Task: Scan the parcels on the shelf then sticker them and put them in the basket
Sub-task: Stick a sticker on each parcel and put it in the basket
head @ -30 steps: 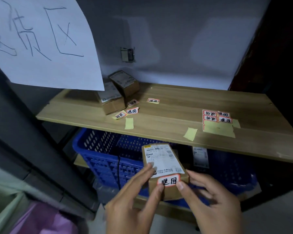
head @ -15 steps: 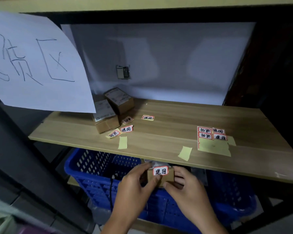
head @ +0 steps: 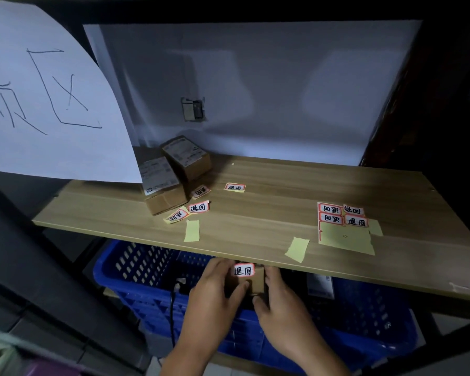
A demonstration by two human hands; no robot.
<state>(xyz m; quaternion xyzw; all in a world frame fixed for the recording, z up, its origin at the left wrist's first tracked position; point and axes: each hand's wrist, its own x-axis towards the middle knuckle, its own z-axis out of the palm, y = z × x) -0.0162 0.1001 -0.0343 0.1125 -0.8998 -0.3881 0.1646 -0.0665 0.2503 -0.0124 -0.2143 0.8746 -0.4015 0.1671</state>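
A: Where is the parcel being handled?

B: The small brown cardboard parcel (head: 257, 280) sits just under the near edge of the light wooden shelf board (head: 255, 213), over the blue plastic slotted basket (head: 136, 270) on the level below. A white sticker with a red border and black handwriting (head: 244, 270) is stuck on its near end.

A: And the hands?

B: Both hold it. The left hand (head: 212, 297) has its fingers curled round the parcel's left side, thumb on the near face. The right hand (head: 280, 308) grips the right side, thumb at the near lower corner. Whether the parcel touches the basket floor I cannot tell; the hands hide it.

A: What is on the shelf itself?

B: At the far left, two more brown cardboard boxes with white shipping labels (head: 171, 180), one leaning against the other. Just near them lie four loose red-bordered stickers (head: 198, 207), and two bare pale yellow backing strips (head: 192, 230) closer to the near edge. To the right lies a yellow backing sheet (head: 345, 240) with four stickers left at its far end.

A: Anything else?

B: A large white paper with black hand-drawn characters (head: 52, 104) hangs at the upper left, and a black cable (head: 172, 316) runs down the basket's near wall.
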